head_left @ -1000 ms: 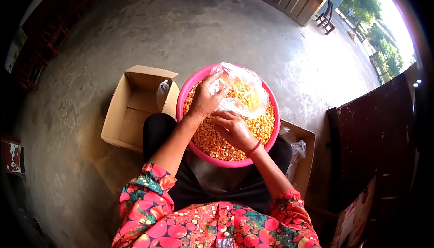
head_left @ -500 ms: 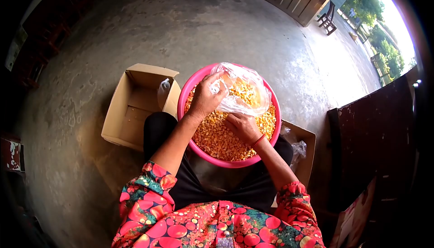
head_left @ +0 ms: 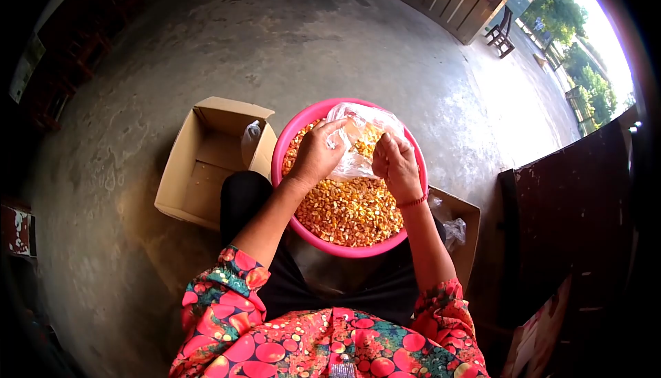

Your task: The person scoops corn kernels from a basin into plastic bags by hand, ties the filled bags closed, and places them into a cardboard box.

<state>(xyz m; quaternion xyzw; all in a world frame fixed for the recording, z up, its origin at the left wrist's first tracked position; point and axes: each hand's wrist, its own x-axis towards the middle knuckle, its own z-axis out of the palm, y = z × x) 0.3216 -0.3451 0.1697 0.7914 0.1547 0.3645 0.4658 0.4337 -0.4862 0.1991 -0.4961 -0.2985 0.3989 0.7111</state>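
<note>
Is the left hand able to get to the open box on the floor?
Probably yes: the open cardboard box sits just left of the pink basin, nothing between, but the left hand grips the plastic bag.

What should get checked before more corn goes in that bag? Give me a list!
1. Left hand grips the plastic bag edge: ok.
2. Right hand at the bag's other side: ok.
3. Bag mouth open wide: cannot tell.
4. Bag sits over the pink basin, so spills land inside: ok.
5. Corn kernels left to scoop: ok.
6. Bag free of holes: cannot tell.
</note>
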